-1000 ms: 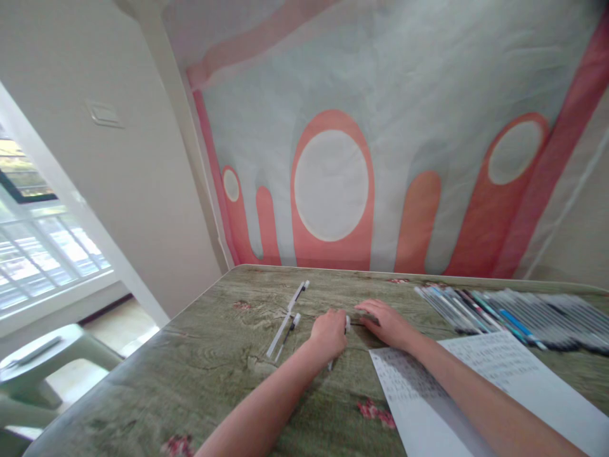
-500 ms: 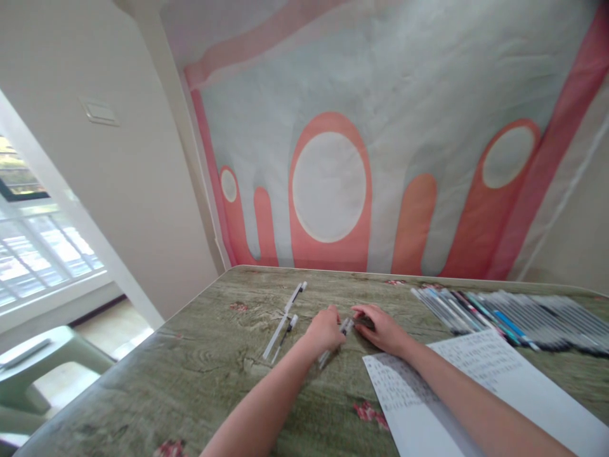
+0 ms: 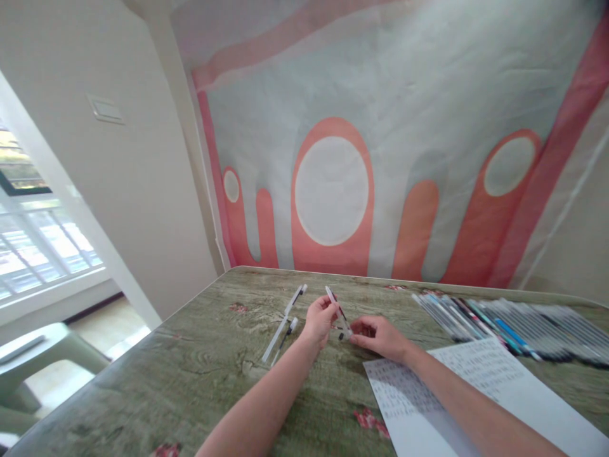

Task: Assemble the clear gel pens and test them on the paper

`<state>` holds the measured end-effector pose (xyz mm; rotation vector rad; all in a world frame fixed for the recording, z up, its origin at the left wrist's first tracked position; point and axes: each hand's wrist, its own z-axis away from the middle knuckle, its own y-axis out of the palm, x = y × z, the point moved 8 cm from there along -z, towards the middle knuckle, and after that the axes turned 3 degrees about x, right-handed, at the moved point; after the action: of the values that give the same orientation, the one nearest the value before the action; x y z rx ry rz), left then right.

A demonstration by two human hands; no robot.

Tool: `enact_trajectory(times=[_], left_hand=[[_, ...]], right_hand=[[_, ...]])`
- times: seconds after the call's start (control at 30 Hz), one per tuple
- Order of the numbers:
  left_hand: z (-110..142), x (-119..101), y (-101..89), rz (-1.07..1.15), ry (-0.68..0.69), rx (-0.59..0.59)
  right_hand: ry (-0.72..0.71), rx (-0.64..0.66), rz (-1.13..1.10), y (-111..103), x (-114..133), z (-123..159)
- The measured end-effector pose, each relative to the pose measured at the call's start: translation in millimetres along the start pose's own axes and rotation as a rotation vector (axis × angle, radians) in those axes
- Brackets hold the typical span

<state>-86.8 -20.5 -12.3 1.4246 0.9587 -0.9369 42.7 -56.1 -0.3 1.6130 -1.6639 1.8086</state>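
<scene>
A slim clear pen (image 3: 339,311) with a dark refill line is tilted between my hands, its lower end towards the right. My left hand (image 3: 320,321) is closed on its middle with thumb and fingers. The fingertips of my right hand (image 3: 380,337) are pinched at its lower end, where a clear cap-like piece with a dark bit shows. To the left of my left hand lie a pen part with a black clip (image 3: 295,299), a clear barrel tube (image 3: 273,341) and a thin refill with a clear end (image 3: 286,337).
A long row of pens (image 3: 514,324), mostly clear and grey with some coloured ones, lies at the right. A sheet of paper with handwriting (image 3: 523,406) sits under my right forearm. The wood-patterned tabletop (image 3: 214,381) meets a wall at the back.
The pen piece lying low between my hands is now lifted and tilted up. My left fingers have taken hold of it, and my right hand has closed in on its lower end.
</scene>
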Motion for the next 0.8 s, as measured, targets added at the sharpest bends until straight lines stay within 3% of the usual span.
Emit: enact_trajectory(times=[0.13, 0.23, 0.4, 0.53, 0.8], left_hand=[[-0.6, 2.5, -0.8, 0.108, 0.008, 0.004], [-4.9, -5.1, -8.0, 0.205, 0.067, -0.021], [-13.0, -10.9, -49.4, 0.441, 0.148, -0.305], [-16.0, -9.9, -68.5, 0.511, 0.153, -0.420], [-17.2, -7.7, -69.0, 0.513, 0.126, -0.426]], right_hand=[[0.054, -0.005, -0.078, 2.0, -9.3, -1.5], [0.047, -0.130, -0.046, -11.8, -15.2, -1.3], [0.022, -0.360, 0.054, -37.8, -25.0, 3.9], [-0.003, -0.372, 0.095, -39.8, -25.2, 5.3], [-0.030, -0.377, 0.148, -38.6, -21.9, 5.6]])
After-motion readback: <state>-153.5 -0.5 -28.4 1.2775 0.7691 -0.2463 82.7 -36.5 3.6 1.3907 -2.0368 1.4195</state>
